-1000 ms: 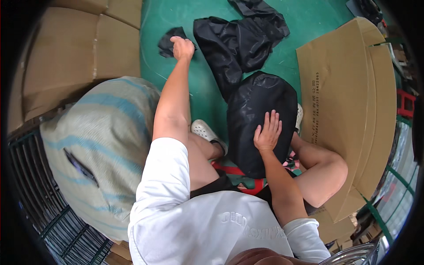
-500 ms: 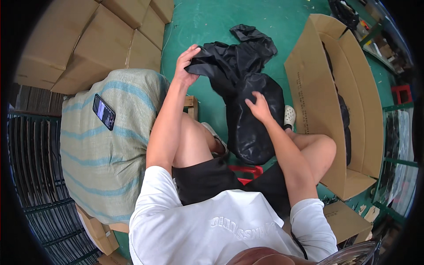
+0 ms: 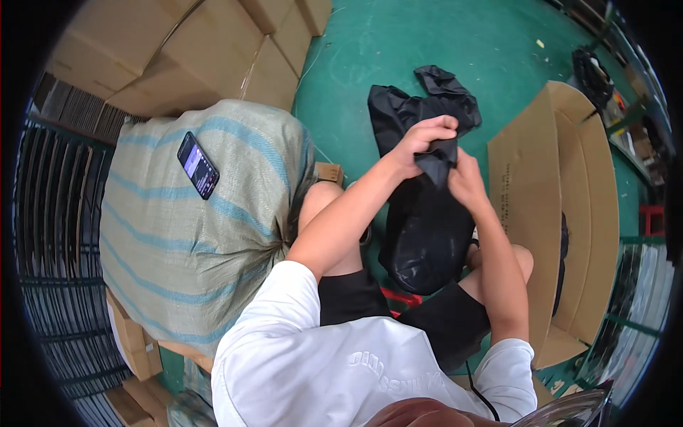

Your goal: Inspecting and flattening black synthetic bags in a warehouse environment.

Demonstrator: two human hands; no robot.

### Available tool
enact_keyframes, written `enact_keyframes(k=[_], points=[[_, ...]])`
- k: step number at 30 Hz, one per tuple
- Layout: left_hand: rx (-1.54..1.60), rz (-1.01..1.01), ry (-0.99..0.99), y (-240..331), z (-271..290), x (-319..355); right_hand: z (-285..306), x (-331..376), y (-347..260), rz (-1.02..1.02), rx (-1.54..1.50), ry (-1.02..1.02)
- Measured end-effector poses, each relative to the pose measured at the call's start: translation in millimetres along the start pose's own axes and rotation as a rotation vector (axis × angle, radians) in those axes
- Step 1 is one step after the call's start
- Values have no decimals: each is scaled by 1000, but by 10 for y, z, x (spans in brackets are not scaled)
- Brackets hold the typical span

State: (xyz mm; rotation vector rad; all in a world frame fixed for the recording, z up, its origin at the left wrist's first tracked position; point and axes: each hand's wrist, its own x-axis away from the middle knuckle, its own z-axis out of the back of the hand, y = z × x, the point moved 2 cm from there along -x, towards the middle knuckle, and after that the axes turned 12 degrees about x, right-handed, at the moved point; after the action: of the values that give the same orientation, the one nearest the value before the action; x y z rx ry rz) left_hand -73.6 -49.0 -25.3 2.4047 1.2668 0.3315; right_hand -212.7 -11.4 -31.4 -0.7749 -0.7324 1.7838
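Observation:
A long black fabric bag (image 3: 427, 245) stands between my knees, its near end full and rounded with a slight sheen. Loose, crumpled black fabric (image 3: 398, 110) spreads from its far end over the floor. My left hand (image 3: 423, 146) is closed on a gathered fold of the bag above the full part. Close beside it, my right hand (image 3: 467, 181) has its fingers curled against the same gathered fabric, their tips partly hidden. Whatever fills the bag is covered.
To the left sits a large striped woven sack (image 3: 163, 249) with a phone (image 3: 198, 165) lying on it. Cardboard boxes (image 3: 206, 57) are stacked behind. An open tall carton (image 3: 526, 164) holding black items stands at the right. Under the bag shows a red object (image 3: 402, 297).
My left hand has moved right, bringing fabric in over the bag. My right hand has left the bag's rounded side and joined it at the gathered fold. The view has shifted.

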Motion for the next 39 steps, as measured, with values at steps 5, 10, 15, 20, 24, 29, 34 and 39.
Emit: enact_keyframes(k=[5, 10, 15, 20, 24, 29, 34, 39], points=[[-137, -104, 96, 366, -188, -4, -3, -289, 40, 8, -76, 146], [-229, -223, -150, 416, -210, 102, -35, -199, 326, -114, -245, 510], [-1054, -446, -234, 80, -285, 255, 96, -218, 380, -220, -380, 375], [-1522, -659, -38, -150, -220, 264, -80, -233, 390, 17, -86, 522], [-1279, -654, 72, 9, -163, 239, 64, -232, 182, -305, -176, 312], [-832, -639, 94, 284, -28, 120, 294, -208, 281, -139, 50, 440], [-874, -564, 78, 509, -25, 149, 406, -197, 451, 72, -52, 551], [-715, -338, -57, 700, 100, 287, 407, -154, 193, -1, -444, 373]])
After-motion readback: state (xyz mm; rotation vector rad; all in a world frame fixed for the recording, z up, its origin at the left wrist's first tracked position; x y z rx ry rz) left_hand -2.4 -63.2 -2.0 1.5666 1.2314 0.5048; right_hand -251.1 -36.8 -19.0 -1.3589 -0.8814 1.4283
